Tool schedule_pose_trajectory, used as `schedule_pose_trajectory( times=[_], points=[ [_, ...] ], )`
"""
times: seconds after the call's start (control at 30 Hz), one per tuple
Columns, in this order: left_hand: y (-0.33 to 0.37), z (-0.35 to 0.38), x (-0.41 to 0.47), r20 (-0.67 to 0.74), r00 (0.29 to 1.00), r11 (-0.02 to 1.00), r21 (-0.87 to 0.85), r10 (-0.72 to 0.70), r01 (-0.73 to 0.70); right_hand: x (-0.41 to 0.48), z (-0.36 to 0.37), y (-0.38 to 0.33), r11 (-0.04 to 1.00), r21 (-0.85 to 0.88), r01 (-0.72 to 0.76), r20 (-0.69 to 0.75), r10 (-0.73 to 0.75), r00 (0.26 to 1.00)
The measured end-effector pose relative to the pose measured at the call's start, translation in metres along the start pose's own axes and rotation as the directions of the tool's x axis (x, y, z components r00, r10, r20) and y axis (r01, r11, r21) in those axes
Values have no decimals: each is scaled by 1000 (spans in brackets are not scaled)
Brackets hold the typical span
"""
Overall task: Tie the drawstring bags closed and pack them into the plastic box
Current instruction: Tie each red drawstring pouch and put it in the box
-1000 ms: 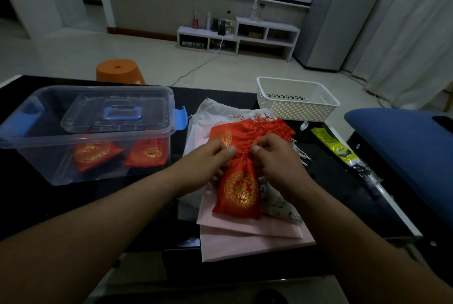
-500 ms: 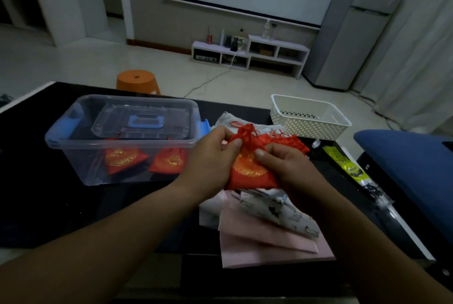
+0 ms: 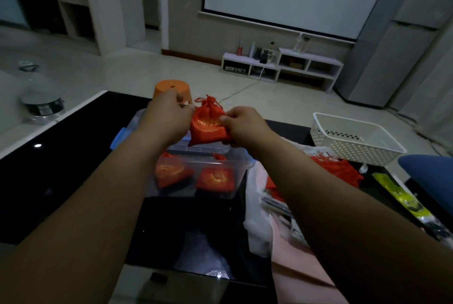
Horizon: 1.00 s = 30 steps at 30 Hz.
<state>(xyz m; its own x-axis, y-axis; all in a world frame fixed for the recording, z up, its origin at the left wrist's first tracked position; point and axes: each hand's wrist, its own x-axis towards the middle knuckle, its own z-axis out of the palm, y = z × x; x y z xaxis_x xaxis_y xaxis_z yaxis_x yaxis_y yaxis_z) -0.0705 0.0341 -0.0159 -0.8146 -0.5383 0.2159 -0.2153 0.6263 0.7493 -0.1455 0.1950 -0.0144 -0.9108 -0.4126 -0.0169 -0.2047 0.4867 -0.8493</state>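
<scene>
red bag (image 3: 208,124) raised over box (image 3: 203,164)

No legible text. The gold emblem (image 3: 208,123) on the red bag (image 3: 208,135) I hold above the plastic box (image 3: 232,160) is blurred; print on the yellow packet (image 3: 404,202), right of the box, is unreadable.

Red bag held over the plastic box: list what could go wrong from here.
1. The left hand only pinches the drawstring while the right hand grips the red bag; no finished knot shows, so the neck may loosen.
2. A clear lid seems to lie across the plastic box under the bag, so a released bag may land on it, not inside.
</scene>
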Motion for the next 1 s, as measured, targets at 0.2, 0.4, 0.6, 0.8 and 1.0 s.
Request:
schedule_pose_trajectory(
  times=[0.2, 0.4, 0.6, 0.8, 1.0],
  points=[
    [-13, -11, -4, 47, 999, 979, 203, 10, -19, 11, 16, 12, 842, -537, 41, -38, -73, 997],
    [8, 7, -18, 110, 987, 975, 179, 115, -134, -7, 5, 21, 856, -490, 162, -76, -227, 971],
    [44, 40, -41, 116, 942, 944, 64, 314, -323, -46, -31, 34, 910, -334, 245, -183, -318, 930],
    [76, 92, -74, 132, 839, 849, -52, 527, -525, -92, -95, 89, 955, -259, 142, -333, -226, 916],
    [81, 164, -86, 354, 758, 800, 46, 547, -599, -107, -154, 152, 985, -104, -139, -486, 72, 871]
  ],
)
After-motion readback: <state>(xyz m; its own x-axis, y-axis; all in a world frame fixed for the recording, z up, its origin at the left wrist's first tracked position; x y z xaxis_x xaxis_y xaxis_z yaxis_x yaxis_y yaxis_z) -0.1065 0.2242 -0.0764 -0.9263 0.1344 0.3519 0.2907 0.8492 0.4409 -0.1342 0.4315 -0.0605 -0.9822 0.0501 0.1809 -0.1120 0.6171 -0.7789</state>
